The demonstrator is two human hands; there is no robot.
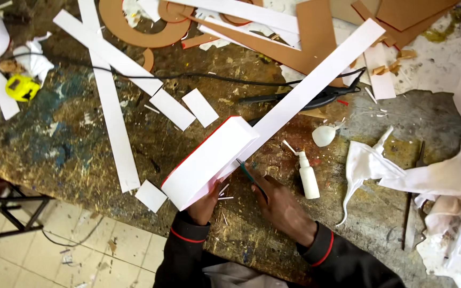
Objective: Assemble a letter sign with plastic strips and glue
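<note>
Right now my left hand [205,205] grips the near end of the white foam-board block [209,162] at the bench's [70,138] front edge, while my right hand [281,205] pinches a craft knife [252,180] at the strip [310,88] joint. I judge trimming is underway; next calls for a steady cut.

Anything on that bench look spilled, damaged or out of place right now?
Yes. The small white glue bottle lies tipped on its side right beside the right hand, and a white blob sits on the bench above it, though I cannot tell if it is spilled glue. Crumpled white rags lie heaped at the right.
</note>
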